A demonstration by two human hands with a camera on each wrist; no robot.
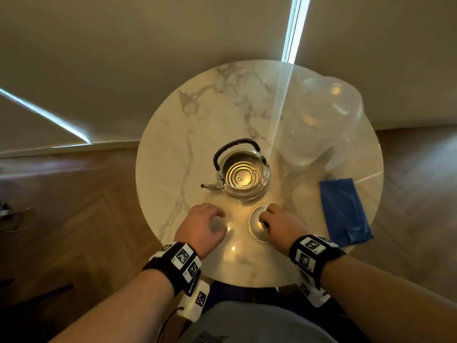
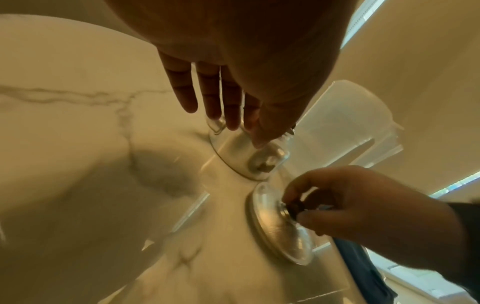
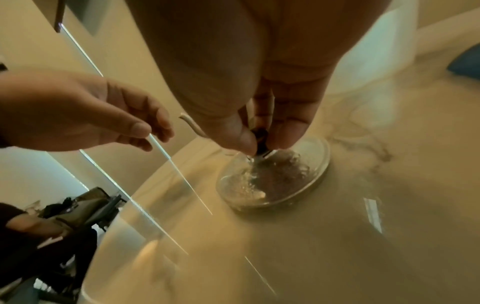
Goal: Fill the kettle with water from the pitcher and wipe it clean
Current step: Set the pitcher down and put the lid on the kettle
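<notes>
A glass kettle point(image 1: 243, 178) with a black handle stands uncovered at the middle of the round marble table point(image 1: 188, 115), with water in it. Its glass lid point(image 1: 257, 225) lies on the table just in front of it. My right hand point(image 1: 279, 222) pinches the lid's dark knob point(image 3: 261, 137) between thumb and fingers. My left hand point(image 1: 206, 224) hovers over the table left of the lid, fingers loosely bent, holding nothing. A clear plastic pitcher point(image 1: 321, 120) stands at the back right. A folded blue cloth point(image 1: 342, 210) lies at the right edge.
The table's near edge is just below my wrists. Wooden floor surrounds the table, and a wall with bright window slits stands behind it. Bare marble lies to the left of the kettle.
</notes>
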